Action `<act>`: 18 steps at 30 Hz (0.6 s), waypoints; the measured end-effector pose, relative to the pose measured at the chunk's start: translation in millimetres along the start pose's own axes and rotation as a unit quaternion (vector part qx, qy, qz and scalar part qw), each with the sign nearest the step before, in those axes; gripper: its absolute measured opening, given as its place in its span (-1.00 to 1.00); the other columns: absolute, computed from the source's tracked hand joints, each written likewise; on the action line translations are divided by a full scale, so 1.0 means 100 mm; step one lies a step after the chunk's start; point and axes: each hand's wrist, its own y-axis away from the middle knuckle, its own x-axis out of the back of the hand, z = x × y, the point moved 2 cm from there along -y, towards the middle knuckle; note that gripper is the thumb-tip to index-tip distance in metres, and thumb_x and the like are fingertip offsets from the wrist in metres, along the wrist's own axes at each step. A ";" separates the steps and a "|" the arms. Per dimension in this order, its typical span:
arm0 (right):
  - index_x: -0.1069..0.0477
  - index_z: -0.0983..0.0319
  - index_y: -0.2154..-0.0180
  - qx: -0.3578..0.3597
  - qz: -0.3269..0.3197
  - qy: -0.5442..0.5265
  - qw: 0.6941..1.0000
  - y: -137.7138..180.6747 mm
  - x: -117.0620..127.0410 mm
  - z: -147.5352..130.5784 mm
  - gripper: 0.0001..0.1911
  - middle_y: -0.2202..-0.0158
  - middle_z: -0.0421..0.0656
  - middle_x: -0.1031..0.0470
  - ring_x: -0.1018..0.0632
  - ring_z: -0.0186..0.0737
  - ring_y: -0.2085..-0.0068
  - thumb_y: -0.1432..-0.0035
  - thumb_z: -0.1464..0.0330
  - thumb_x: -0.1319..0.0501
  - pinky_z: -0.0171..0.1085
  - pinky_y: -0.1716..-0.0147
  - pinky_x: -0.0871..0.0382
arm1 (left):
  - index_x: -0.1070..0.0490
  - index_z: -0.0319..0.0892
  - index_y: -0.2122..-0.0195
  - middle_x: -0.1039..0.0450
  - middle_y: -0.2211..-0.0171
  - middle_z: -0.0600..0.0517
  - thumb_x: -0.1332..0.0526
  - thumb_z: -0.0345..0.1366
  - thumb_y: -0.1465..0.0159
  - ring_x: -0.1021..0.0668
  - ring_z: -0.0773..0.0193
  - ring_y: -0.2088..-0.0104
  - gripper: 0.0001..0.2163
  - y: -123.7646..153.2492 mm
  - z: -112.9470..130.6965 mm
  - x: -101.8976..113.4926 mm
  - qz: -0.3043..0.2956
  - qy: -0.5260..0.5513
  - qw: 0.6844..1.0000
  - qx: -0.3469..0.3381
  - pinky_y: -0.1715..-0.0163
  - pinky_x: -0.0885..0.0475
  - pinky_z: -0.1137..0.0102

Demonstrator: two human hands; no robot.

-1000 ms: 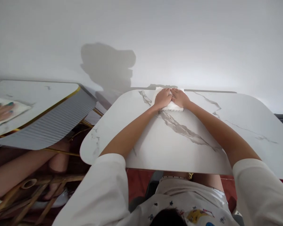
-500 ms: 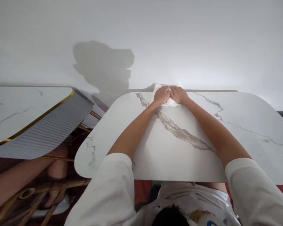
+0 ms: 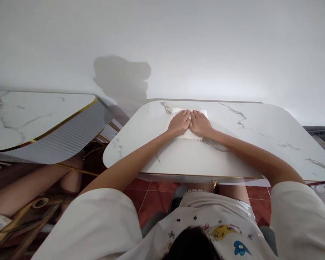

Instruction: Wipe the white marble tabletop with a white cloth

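A white cloth point(image 3: 190, 136) with a wavy edge lies spread on the white marble-patterned tabletop point(image 3: 260, 137). My left hand point(image 3: 179, 122) rests flat on the cloth's left part, its fingers stretched forward. Beside it, my right hand point(image 3: 199, 124) presses flat on the right part, fingers also straight. The two hands meet near the cloth's middle, and neither is closed around it. Much of the cloth is hidden under them.
A pale wall point(image 3: 206, 47) stands behind the table. To the left is a second marble-patterned table point(image 3: 43, 115) with a gold rim. Another person's leg point(image 3: 35, 187) and a wooden chair point(image 3: 29, 224) are at lower left. A gold drawer knob point(image 3: 214, 183) sticks out near my lap.
Both hands and the cloth have come back from the table's far edge toward me. The camera view has shifted, so more of the table's front and the red floor shows.
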 end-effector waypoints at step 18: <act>-0.03 0.42 -0.31 -0.022 -0.032 -0.015 0.999 1.39 0.32 0.06 -0.35 -0.34 0.03 -0.05 -0.09 -0.03 -0.34 -0.23 0.29 0.15 -0.01 -0.28 -0.03 | -0.10 -0.26 -0.28 -0.07 -0.33 -0.12 0.12 -0.25 -0.33 -0.10 0.07 -0.33 -0.50 0.71 1.24 0.08 -0.045 0.095 0.991 0.084 -0.31 -0.03 0.16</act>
